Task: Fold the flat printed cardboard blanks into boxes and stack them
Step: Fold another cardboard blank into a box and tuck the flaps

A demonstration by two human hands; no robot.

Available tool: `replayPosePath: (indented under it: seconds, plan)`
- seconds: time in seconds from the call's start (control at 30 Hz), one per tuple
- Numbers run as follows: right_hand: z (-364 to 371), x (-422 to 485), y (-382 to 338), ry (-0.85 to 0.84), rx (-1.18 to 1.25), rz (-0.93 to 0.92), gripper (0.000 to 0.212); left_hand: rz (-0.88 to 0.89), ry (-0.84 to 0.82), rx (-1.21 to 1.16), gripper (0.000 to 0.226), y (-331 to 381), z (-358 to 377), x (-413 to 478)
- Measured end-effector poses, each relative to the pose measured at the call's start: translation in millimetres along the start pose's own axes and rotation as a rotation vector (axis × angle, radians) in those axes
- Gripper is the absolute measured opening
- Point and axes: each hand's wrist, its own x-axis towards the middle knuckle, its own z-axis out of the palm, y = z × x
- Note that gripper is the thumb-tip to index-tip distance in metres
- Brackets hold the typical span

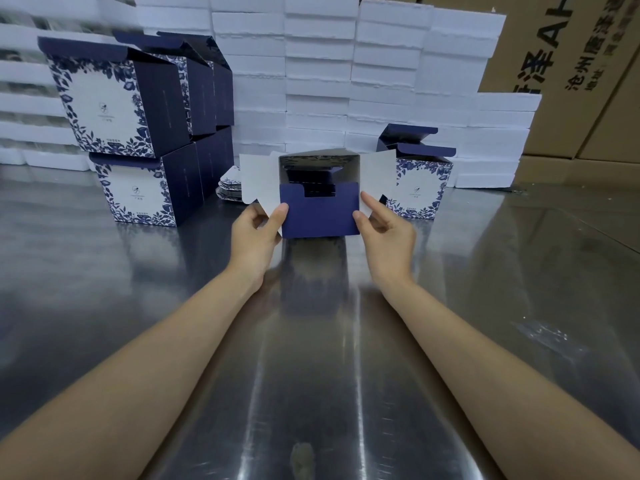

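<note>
Standing at the centre of the frame on a shiny metal counter (104, 289), a half-folded navy box (320, 216) faces the camera with its open end showing a dark inside. Its blue front flap, notched along the top edge, is folded up, and two white side flaps spread outward to either side. The left hand (256, 233) holds the box's lower left corner, thumb pressed on the blue flap and fingers (258, 213) closed behind the left white flap. The right hand (386, 230) mirrors it, thumb on the flap's right edge and forefinger stretched along the right white flap; both hands are clamped on the box.

Just behind the box, slightly left, lies a low pile of flat blanks (230, 188), mostly hidden. Right of centre, a finished box (420, 188) with a blue floral border and white face stands on the counter, its lid open, with another navy one partly visible behind it. At the upper left, a stack of finished boxes (138, 133) rises two high, in several rows going back. White foam blocks (318, 81) are piled like a wall across the background. Brown cartons (571, 81) with large black printed characters fill the upper right.
</note>
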Motion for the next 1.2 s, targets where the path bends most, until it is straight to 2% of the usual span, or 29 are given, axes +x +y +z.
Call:
replayPosePath:
  seconds: [0.2, 0.37, 0.4, 0.47, 0.5, 0.57, 0.7, 0.9, 1.0, 1.07, 1.2]
  plan:
    - [1, 0, 2, 0.005, 0.005, -0.021, 0.038, 0.157, 0.038, 0.222, 0.018, -4, 1, 4]
    - [1, 0, 3, -0.009, -0.022, -0.033, 0.044, 0.396, -0.046, 0.497, 0.012, -11, 1, 1]
    - [0, 0, 3, -0.013, -0.029, -0.034, 0.045, 0.425, -0.100, 0.523, 0.020, -11, 0, 1]
    - [-1, 0, 3, -0.019, -0.048, -0.046, 0.049, 0.442, -0.238, 0.576, 0.059, -11, -2, 2]
    - [-2, 0, 3, -0.023, -0.064, -0.058, 0.051, 0.462, -0.291, 0.613, 0.071, -10, -3, 2]
    - [-3, -1, 1, -0.035, -0.081, -0.082, 0.054, 0.544, -0.337, 0.712, 0.075, -8, -3, 1]
    - [-5, -5, -4, -0.050, -0.101, -0.135, 0.059, 0.571, -0.351, 0.761, 0.074, -8, -5, 0]
    - [-8, -5, -8, -0.133, -0.293, -0.237, 0.068, 0.594, -0.363, 0.802, 0.071, -7, -8, 1]
    - [-8, -6, -8, -0.158, -0.389, -0.355, 0.068, 0.594, -0.369, 0.791, 0.074, -8, -8, -1]
    - [-7, -7, -7, -0.177, -0.437, -0.408, 0.069, 0.618, -0.312, 0.728, 0.065, -6, -4, -1]
    - [-6, -7, -1, -0.196, -0.467, -0.399, 0.072, 0.678, -0.169, 0.602, 0.023, 0, 1, -1]
